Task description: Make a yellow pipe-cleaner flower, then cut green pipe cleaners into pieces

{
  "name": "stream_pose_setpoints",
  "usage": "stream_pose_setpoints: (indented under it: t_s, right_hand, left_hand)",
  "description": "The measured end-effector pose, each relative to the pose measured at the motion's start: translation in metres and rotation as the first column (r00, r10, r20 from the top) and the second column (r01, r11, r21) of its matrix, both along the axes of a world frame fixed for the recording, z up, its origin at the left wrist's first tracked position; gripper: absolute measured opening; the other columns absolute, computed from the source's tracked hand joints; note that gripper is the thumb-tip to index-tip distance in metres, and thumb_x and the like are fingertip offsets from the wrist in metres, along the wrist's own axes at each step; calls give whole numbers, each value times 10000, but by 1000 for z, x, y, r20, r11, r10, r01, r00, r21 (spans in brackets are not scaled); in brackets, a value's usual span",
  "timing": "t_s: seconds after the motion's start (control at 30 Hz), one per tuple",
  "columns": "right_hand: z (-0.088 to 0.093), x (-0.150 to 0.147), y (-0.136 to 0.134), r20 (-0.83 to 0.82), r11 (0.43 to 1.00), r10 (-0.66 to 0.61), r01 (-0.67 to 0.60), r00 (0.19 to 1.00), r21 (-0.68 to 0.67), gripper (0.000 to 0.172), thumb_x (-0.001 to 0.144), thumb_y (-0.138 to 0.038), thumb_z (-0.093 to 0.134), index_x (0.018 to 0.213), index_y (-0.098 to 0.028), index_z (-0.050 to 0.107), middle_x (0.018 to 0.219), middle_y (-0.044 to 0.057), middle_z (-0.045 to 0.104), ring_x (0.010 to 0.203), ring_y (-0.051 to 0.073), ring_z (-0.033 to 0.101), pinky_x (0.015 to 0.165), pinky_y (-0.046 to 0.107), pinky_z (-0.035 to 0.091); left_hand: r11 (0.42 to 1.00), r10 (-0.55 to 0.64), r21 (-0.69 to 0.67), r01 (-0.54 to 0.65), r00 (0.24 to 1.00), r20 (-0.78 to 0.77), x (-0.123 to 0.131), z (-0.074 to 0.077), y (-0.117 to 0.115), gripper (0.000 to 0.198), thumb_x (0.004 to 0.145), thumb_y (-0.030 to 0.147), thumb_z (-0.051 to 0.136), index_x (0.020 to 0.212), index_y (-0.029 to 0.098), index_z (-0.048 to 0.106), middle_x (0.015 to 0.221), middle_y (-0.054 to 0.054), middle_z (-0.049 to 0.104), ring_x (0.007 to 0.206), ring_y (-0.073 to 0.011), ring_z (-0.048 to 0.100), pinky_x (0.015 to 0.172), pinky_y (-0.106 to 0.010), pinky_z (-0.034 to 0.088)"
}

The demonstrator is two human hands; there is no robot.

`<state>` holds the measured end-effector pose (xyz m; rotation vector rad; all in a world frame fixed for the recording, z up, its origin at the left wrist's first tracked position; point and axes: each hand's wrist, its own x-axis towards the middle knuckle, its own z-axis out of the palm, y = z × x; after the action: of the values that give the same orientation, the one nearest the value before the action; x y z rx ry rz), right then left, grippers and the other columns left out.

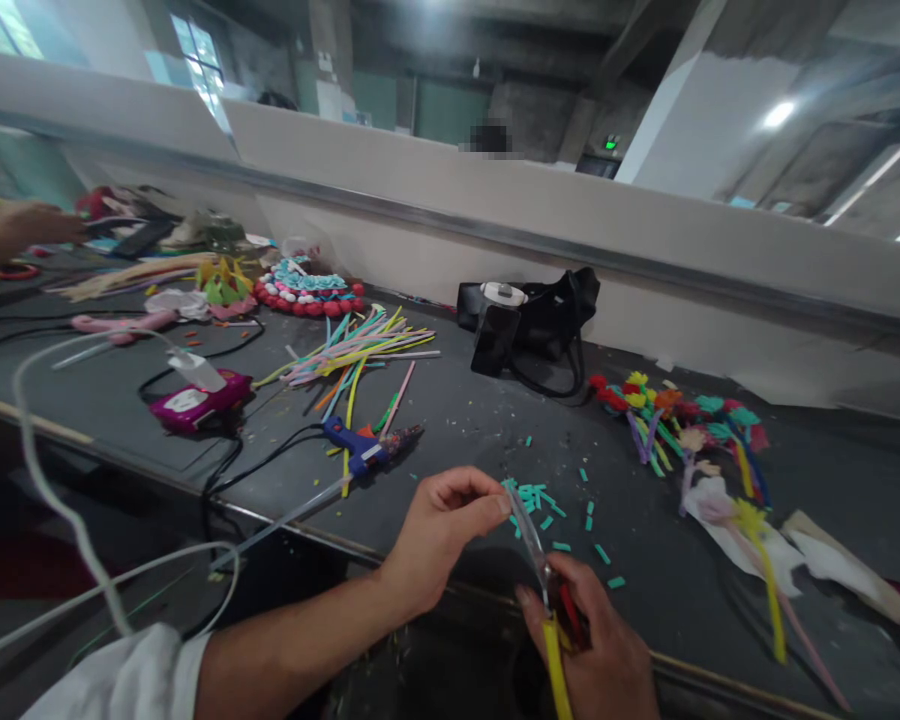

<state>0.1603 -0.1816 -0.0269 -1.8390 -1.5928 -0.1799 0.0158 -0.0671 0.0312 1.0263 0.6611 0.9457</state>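
Observation:
My right hand (604, 640) grips a pair of scissors (529, 535) with yellow and red handles. The blades point up and away toward my left fingertips. My left hand (450, 530) is closed in a pinch beside the blade tips; whatever lies between its thumb and finger is mostly hidden, with a little teal showing there. Just beyond the blades lies a small heap of short teal pieces (529, 495), cut from thin strips by their look. More teal bits are scattered to the right on the dark table (465, 430).
A blue glue gun (356, 445) lies left of my hands, its cord trailing left. Behind it are colourful pipe cleaners (367, 345). A purple device (199, 400), black bag (547, 315), phone (495, 338) and fuzzy flowers (667, 405) lie around. Another person's hand (26, 235) is far left.

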Motion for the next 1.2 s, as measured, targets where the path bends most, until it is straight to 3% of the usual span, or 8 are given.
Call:
stream_pose_setpoints:
  t_s: [0.13,0.43,0.63,0.8,1.2]
  right_hand:
    - [1,-5,0,-55,999,-49,48,997,-11,379,886,-577,454,987,-238,590,788,-8,716,651,152,696,605,227,520]
    - [-3,3,2,98,998,35,-39,995,40,323,866,-502,545,1030,-224,557,811,-13,729,645,140,714,560,197,532]
    - [-5,-3,-1,1,1000,3,-3,1000,-14,343,881,-538,497,1051,-244,545,865,-13,720,719,149,712,615,219,535]
    - [-4,-8,-1,-103,999,-18,15,995,-28,341,894,-548,474,1041,-249,544,786,-36,709,647,135,696,595,215,511]
    - [-4,-4,1,-34,994,72,-69,997,88,276,884,-445,547,1016,-203,564,699,-38,707,533,106,678,516,159,502]
  left_hand:
    - [1000,-13,-6,13,1000,18,1,-1,-1,137,713,254,720,682,136,658,592,17,537,585,-87,425,567,-217,321]
    - [1000,-2,-27,4,996,87,2,-2,-3,125,716,232,712,662,138,650,586,24,530,582,-81,425,582,-210,335]
    - [999,5,-35,-1,995,104,3,-4,-3,120,721,238,713,676,143,655,593,22,535,596,-87,442,601,-217,348]
    - [999,-2,-40,6,994,108,4,-5,-6,115,730,232,704,675,146,652,586,24,528,595,-88,445,604,-223,347]
    - [1000,-11,-22,13,996,90,4,-3,-6,119,733,236,683,673,148,630,575,33,509,590,-88,433,599,-219,344]
